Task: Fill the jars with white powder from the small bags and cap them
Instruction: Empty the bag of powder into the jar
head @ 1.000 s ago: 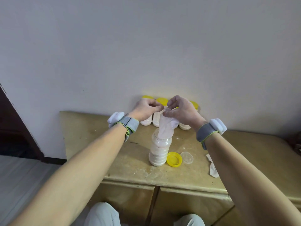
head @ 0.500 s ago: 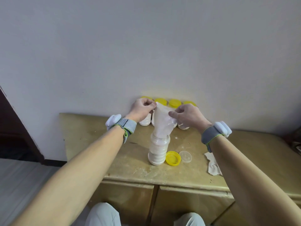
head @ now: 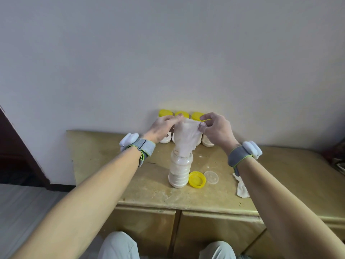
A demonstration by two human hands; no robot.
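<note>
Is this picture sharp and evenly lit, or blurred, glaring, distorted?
Head view: soft, even light, no harsh glare; jar and yellow cap cast faint shadows; wide-angle lens stretches the forearms; the bag pinched by left hand and right hand looks slightly soft.

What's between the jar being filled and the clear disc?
The loose yellow cap, open side up, beside the jar; the clear disc lies just beyond. Seen in head view.

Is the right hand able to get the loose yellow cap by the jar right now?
Probably not yet: the right hand pinches the bag over the jar. The cap itself lies unobstructed.
</note>
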